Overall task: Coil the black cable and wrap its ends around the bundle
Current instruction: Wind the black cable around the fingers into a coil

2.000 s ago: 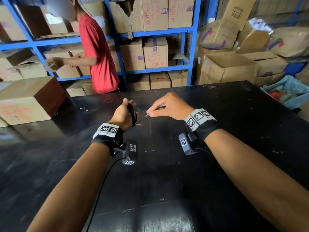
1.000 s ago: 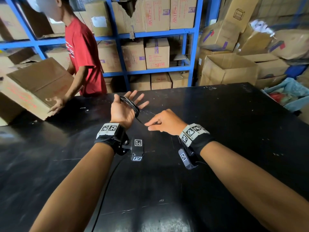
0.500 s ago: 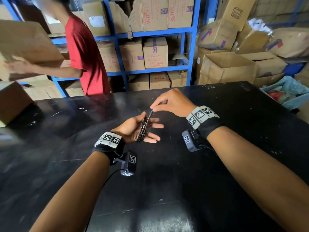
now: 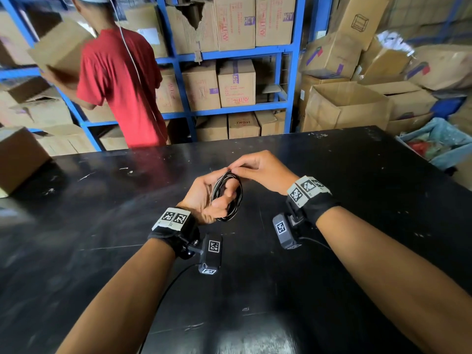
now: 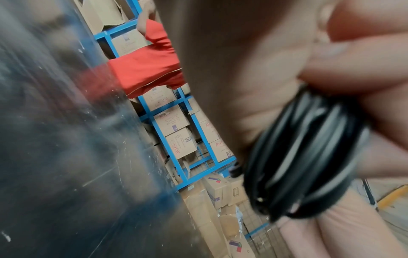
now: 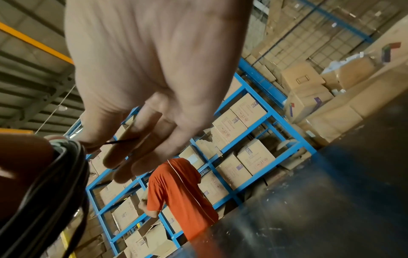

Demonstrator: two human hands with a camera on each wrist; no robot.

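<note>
A: Centre of the head view, above the tabletop (image 4: 332, 251): the cable (image 4: 227, 198) sits coiled in the left hand (image 4: 204, 198), fingers curled round the loops.

B: And the right hand (image 4: 260, 169)?

A: Just above it, pinching a thin strand at the top of the coil. Tight grip, wrist arched.

B: How will it handle?

A: Light, thin, springy, I'd say; the loops look ready to fan out. Best to clamp the bundle across its middle and keep the free end taut near the coil.
</note>
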